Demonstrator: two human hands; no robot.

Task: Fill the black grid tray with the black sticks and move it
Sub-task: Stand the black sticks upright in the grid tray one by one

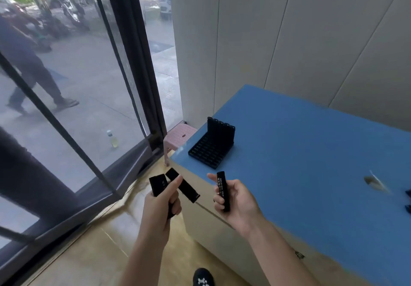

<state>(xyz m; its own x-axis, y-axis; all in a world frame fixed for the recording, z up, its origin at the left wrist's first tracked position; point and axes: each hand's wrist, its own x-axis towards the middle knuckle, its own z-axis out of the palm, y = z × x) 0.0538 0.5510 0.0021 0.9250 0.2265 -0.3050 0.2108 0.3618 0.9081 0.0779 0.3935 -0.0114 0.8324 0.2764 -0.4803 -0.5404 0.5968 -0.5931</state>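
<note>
The black grid tray (208, 151) lies near the left corner of the blue table (311, 152). A row of black sticks (221, 131) stands upright along its far edge. My left hand (163, 203) grips two black sticks (183, 185) in front of the table's corner, over the floor. My right hand (236, 201) holds one black stick (222, 191) upright, with white print on its side, just above the table's near edge. Both hands are short of the tray.
More black pieces (408, 199) lie at the table's right edge, next to a worn spot (373, 182) in the blue top. A pink stool (178, 138) stands beside the table by the glass door (89, 107). My shoe (203, 278) shows below.
</note>
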